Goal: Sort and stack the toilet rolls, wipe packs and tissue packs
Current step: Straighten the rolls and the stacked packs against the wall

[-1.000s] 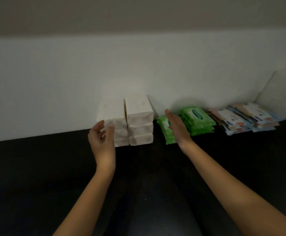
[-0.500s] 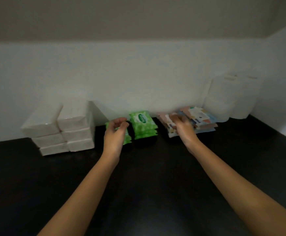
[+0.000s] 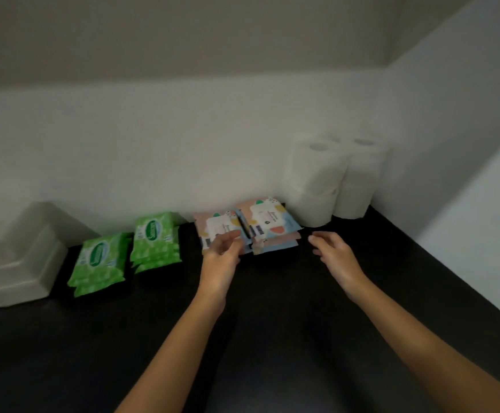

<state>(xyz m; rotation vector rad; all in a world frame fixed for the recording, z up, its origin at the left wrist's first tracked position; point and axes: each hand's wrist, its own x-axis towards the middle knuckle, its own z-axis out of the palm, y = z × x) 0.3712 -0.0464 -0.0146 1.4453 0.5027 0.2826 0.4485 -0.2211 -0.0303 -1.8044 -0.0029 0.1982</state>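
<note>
Along the white wall, left to right, lie stacked white tissue packs (image 3: 16,263), two piles of green wipe packs (image 3: 99,260) (image 3: 155,238), two piles of pastel patterned wipe packs (image 3: 219,226) (image 3: 269,225), and stacked white toilet rolls (image 3: 317,180) (image 3: 359,177) in the corner. My left hand (image 3: 223,253) hovers at the front of the left pastel pile, fingers loosely curled, holding nothing. My right hand (image 3: 335,253) is open just right of the right pastel pile, apart from it.
Everything sits on a black counter (image 3: 272,338). A white side wall (image 3: 466,204) closes off the right end, meeting the back wall behind the toilet rolls.
The view swung right, from the tissue packs towards the corner. Both hands moved right, from the tissue and green packs to either side of the pastel wipe piles.
</note>
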